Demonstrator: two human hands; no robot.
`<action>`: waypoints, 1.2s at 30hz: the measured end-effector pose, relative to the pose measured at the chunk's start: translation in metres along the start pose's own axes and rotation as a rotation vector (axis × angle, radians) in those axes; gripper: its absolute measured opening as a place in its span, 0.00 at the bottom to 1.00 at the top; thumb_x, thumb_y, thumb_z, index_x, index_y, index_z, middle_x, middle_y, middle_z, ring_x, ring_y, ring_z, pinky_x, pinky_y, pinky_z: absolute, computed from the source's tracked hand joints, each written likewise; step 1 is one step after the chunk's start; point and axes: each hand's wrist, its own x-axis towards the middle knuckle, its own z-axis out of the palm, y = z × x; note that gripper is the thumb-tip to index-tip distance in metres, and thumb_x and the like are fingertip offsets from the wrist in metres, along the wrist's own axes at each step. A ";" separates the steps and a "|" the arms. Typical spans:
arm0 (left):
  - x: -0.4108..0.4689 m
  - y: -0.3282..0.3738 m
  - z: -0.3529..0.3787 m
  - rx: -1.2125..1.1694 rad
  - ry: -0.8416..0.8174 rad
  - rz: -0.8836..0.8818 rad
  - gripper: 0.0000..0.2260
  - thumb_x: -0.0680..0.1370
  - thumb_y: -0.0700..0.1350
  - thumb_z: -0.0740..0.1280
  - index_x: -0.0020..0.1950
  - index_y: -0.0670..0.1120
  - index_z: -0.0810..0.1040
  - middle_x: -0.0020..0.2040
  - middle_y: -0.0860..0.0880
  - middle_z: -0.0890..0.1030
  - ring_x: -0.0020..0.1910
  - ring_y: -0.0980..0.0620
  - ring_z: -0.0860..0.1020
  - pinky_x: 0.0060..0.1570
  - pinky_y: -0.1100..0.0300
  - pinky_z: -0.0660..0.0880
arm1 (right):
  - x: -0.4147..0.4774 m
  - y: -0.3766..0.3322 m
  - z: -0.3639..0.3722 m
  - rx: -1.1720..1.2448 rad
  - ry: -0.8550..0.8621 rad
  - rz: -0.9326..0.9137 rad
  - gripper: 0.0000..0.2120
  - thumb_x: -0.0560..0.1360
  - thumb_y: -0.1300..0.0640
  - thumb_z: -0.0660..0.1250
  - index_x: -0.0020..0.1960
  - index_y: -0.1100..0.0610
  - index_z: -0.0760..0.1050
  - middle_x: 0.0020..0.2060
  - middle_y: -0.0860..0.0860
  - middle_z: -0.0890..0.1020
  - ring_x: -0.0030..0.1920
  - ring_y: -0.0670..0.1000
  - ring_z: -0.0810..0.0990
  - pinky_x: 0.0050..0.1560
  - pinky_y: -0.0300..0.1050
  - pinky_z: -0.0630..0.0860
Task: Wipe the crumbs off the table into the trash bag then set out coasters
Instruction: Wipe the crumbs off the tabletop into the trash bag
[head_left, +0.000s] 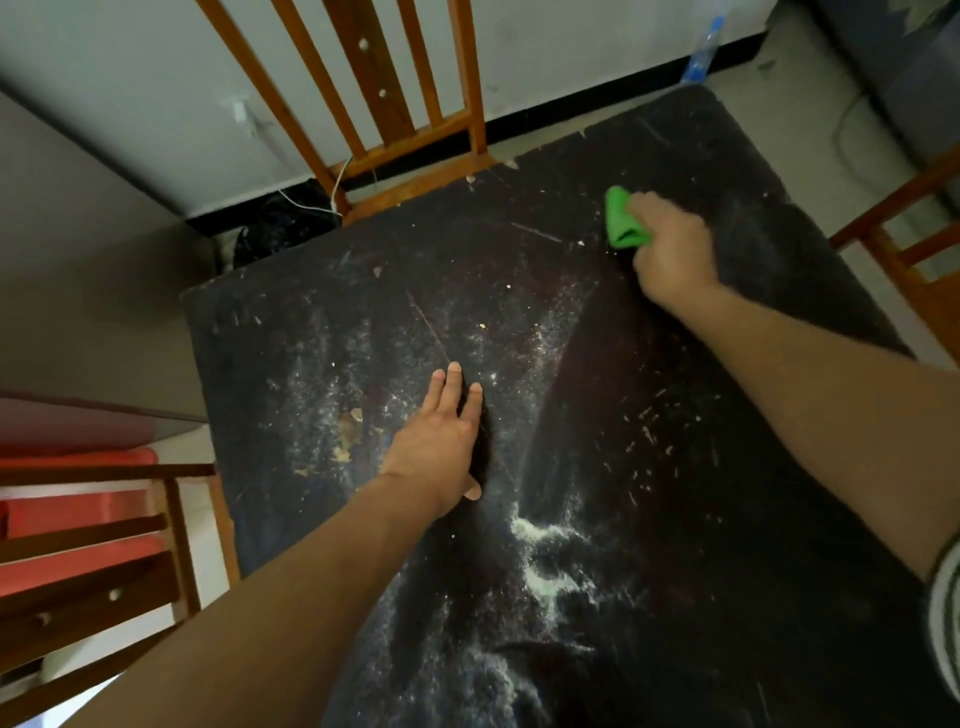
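Observation:
A dark, scratched table (675, 493) fills the view, dusted with white powder and pale crumbs (550, 551), thickest near its middle front. My right hand (675, 249) grips a folded green cloth (621, 218) and presses it on the table near the far right corner. My left hand (441, 441) lies flat on the tabletop at the centre, fingers straight. A black trash bag (280, 223) sits on the floor beyond the table's far left corner. No coasters are in view.
A wooden chair (374, 93) stands at the table's far edge, another chair (904, 234) at the right, and a third with red cushions (88, 525) at the left. A blue plastic bottle (701, 52) stands by the wall. A white cable (311, 205) crosses the bag.

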 end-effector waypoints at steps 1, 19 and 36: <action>-0.001 0.000 0.000 -0.005 -0.004 0.002 0.51 0.73 0.50 0.74 0.80 0.45 0.38 0.78 0.44 0.32 0.78 0.46 0.36 0.73 0.49 0.60 | -0.016 -0.008 0.009 0.023 -0.037 -0.117 0.28 0.67 0.70 0.60 0.67 0.63 0.74 0.66 0.63 0.75 0.67 0.62 0.72 0.72 0.46 0.62; 0.009 -0.054 -0.040 0.124 -0.012 -0.146 0.60 0.66 0.61 0.77 0.79 0.41 0.39 0.78 0.35 0.40 0.78 0.36 0.43 0.75 0.45 0.53 | -0.131 -0.031 -0.036 0.289 -0.141 -0.099 0.20 0.69 0.64 0.65 0.60 0.62 0.79 0.56 0.58 0.82 0.56 0.56 0.81 0.61 0.33 0.71; 0.029 -0.056 -0.032 0.069 -0.075 -0.184 0.61 0.65 0.56 0.79 0.78 0.42 0.35 0.78 0.36 0.36 0.77 0.36 0.39 0.73 0.42 0.61 | 0.041 -0.033 0.017 0.022 -0.038 -0.055 0.25 0.69 0.71 0.63 0.65 0.59 0.76 0.63 0.59 0.78 0.65 0.60 0.75 0.69 0.44 0.65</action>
